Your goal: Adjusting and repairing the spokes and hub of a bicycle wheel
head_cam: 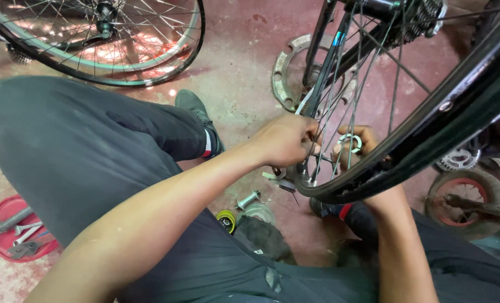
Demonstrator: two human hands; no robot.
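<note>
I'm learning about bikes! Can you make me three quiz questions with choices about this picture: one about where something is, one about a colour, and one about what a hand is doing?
1. Where is the red tray?
A. On the floor, lower left
B. On the wheel
C. In a hand

2. What colour is the floor?
A. Blue
B. Reddish
C. Yellow

3. What is the right hand doing?
A. Lying flat on the floor
B. Holding a small ring behind the spokes
C. Gripping a hammer

Answers: A, the tray sits by the knee; B, the concrete looks red; B, its fingers pinch the ring.
</note>
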